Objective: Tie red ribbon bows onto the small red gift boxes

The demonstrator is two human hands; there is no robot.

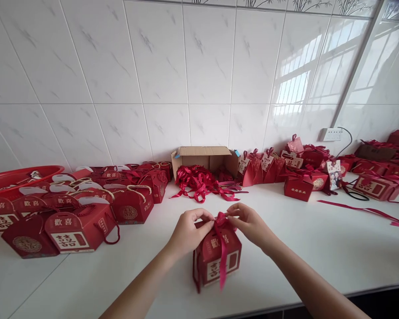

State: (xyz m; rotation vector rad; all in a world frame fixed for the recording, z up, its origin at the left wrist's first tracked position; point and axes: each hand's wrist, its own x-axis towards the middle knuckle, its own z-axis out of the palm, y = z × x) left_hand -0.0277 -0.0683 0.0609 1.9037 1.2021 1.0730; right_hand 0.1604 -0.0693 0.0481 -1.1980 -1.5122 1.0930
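A small red gift box [216, 252] with gold and white print stands upright on the white counter before me. A red ribbon [223, 254] is tied in a bow at its top, one tail hanging down the front. My left hand [193, 230] pinches the bow's left side between thumb and fingers. On the opposite side, my right hand [249, 223] is closed at the right part of the bow, fingertips pressed together on the ribbon. A dark red cord hangs along the box's left side.
Many red gift boxes [83, 226] crowd the left, beside a red basin [49, 170]. At the back, a cardboard box [204, 151] lies open with loose ribbons [196, 181] spilling out. More boxes [297, 188] and a ribbon strip [359, 209] lie right. A socket [331, 134] is on the tiled wall.
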